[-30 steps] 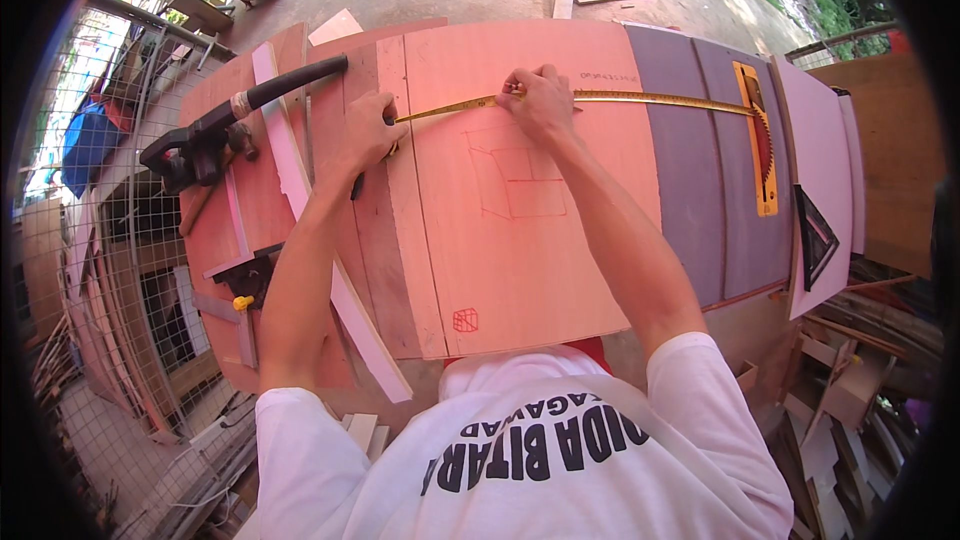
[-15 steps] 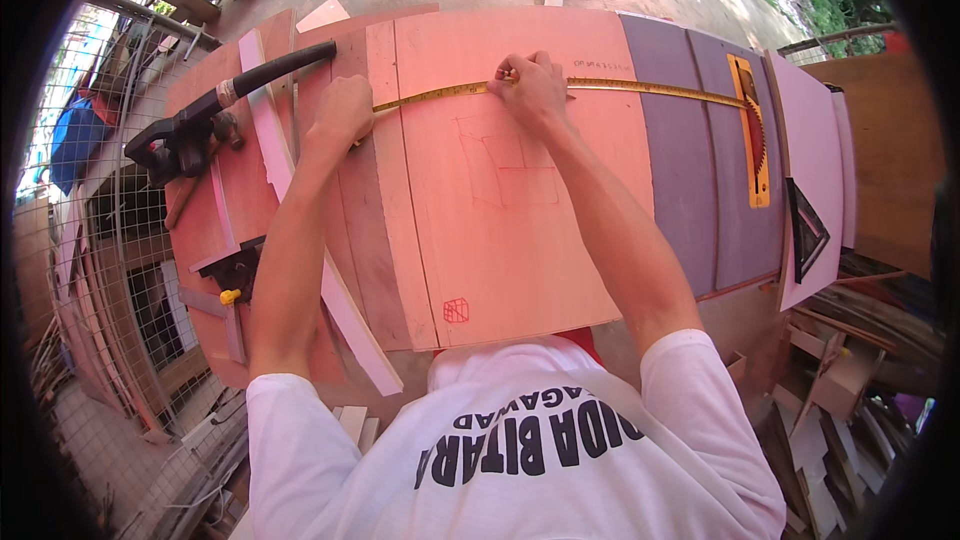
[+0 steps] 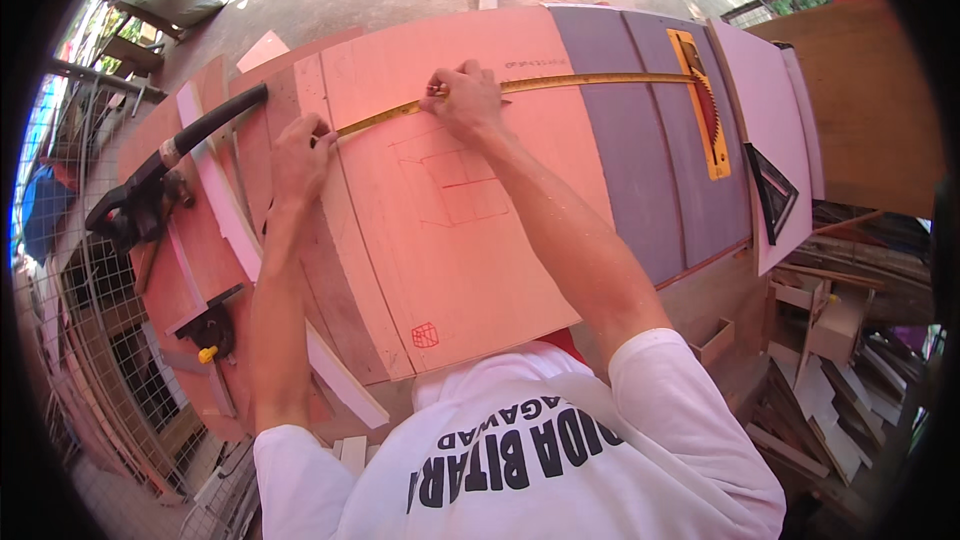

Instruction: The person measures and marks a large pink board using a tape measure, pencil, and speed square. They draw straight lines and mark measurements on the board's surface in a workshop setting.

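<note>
A yellow tape measure (image 3: 600, 79) has its blade stretched across a reddish board (image 3: 480, 280). At the blade's left end my left hand (image 3: 303, 162) is closed on it; whether the case is inside my hand, I cannot tell. My right hand (image 3: 466, 105) is pinched over the middle of the blade, with what looks like a short pencil (image 3: 438, 91) between the fingers. The blade's far right end reaches a toothed saw blade (image 3: 707, 110) that rises from a yellow slotted plate (image 3: 688, 50). A red box sketch (image 3: 455, 185) is drawn below my right hand.
A black power tool (image 3: 130, 202) with a long hose-like tube lies at the left, near a hammer (image 3: 148, 265). A pale strip (image 3: 225, 205) slants past my left forearm. A black triangular square (image 3: 773, 192) rests on a pink panel at the right. Offcuts (image 3: 850, 410) are heaped below it.
The whole scene has shifted left in the picture. My left hand has come slightly nearer, its fingers looser, and the tape now slopes down toward it. My right hand keeps its place on the tape.
</note>
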`<action>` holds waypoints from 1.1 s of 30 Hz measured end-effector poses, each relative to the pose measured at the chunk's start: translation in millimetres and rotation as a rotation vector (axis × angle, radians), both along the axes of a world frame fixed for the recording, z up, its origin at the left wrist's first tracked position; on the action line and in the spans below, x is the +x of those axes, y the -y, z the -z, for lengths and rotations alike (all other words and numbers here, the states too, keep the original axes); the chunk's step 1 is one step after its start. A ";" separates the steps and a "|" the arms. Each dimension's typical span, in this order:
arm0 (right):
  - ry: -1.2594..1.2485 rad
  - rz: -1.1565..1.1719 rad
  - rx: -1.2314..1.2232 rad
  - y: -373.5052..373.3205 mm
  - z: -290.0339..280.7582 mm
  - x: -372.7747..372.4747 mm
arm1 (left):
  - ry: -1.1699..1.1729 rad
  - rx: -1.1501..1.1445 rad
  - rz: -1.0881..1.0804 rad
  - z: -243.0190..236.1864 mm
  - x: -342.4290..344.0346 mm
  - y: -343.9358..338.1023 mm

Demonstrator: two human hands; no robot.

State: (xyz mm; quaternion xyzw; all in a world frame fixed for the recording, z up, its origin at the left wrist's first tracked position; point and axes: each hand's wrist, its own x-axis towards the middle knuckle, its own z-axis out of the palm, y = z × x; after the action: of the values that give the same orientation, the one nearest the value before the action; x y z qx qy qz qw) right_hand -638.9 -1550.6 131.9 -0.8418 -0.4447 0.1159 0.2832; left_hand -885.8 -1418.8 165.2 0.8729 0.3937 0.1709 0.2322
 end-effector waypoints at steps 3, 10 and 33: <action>-0.098 -0.028 -0.030 -4.5 -7.9 -7.1 | -0.063 -0.020 0.015 1.7 -31.2 -14.5; -0.121 0.012 -0.013 -0.4 -7.6 -1.8 | -0.047 -0.009 -0.021 -28.8 -11.6 11.2; 0.118 -0.125 0.097 12.0 -10.8 -5.1 | -0.120 -0.005 -0.022 -19.0 -11.7 0.3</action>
State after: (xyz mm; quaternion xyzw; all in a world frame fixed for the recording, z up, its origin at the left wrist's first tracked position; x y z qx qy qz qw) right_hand -644.0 -1562.7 142.6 -0.8030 -0.5175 0.0619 0.2891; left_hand -897.5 -1419.1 184.1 0.8766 0.4170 0.1197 0.2082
